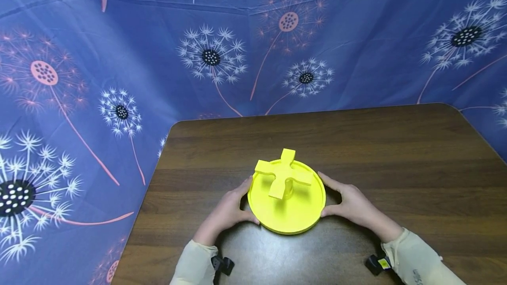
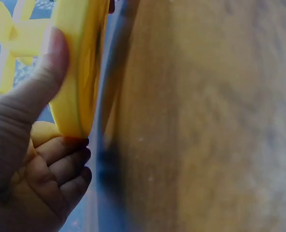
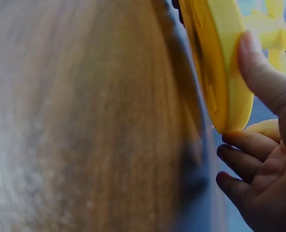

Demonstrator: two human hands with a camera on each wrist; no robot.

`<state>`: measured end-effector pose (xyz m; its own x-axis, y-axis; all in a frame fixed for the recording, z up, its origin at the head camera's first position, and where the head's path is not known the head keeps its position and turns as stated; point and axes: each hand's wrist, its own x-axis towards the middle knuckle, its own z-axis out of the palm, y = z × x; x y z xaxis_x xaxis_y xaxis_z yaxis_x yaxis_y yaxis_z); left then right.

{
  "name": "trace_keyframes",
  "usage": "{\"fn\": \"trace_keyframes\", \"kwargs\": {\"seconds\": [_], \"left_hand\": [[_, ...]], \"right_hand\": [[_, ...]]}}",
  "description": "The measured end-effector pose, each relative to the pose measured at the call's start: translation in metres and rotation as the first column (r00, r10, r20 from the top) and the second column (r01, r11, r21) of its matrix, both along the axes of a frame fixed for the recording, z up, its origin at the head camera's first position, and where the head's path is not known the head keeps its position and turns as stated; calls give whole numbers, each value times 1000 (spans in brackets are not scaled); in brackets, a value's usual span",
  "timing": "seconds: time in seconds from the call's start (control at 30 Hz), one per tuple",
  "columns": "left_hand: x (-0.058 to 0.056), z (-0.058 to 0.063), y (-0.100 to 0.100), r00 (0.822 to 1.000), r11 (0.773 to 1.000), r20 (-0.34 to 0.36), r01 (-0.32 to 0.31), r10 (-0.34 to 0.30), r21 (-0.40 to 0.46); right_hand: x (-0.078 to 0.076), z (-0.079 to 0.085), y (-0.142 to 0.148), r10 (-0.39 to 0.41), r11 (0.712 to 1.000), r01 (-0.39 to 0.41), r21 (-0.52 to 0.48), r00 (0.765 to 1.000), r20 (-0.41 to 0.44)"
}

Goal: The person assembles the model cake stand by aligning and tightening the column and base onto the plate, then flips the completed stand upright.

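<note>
Between my two hands is a round yellow disc (image 1: 305, 214) with a raised rim and a cross-shaped top (image 1: 283, 173) on a short post at its centre. My left hand (image 1: 229, 209) grips its left edge, and my right hand (image 1: 351, 203) grips the right edge. Seen from the left wrist, the thumb presses on the disc's side (image 2: 71, 104) while the fingers reach beneath. The right wrist view mirrors this, with the thumb on the side wall (image 3: 235, 92) and part of the underside in sight, raised off the table.
A brown wood-grain table (image 1: 376, 144) with rounded corners lies under the disc. Behind it and along the left hangs a blue cloth (image 1: 158, 56) printed with dandelions. Small black devices (image 1: 223, 265) sit at both wrists, by the pale sleeves.
</note>
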<state>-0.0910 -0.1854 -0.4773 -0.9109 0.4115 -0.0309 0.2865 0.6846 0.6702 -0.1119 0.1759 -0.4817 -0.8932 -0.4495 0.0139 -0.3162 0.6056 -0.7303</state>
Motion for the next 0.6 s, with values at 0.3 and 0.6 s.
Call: {"fn": "trace_keyframes", "kwargs": {"seconds": [0.3,0.6], "left_hand": [[7,16,-3,994,956,95,-72,47,285],[15,18,1,993,847,111,-89,36,524]], "right_hand": [[7,12,3,8,964,-7,-266,1000,2],[18,22,-4,-22,872,15,-490,1000,-9]]}}
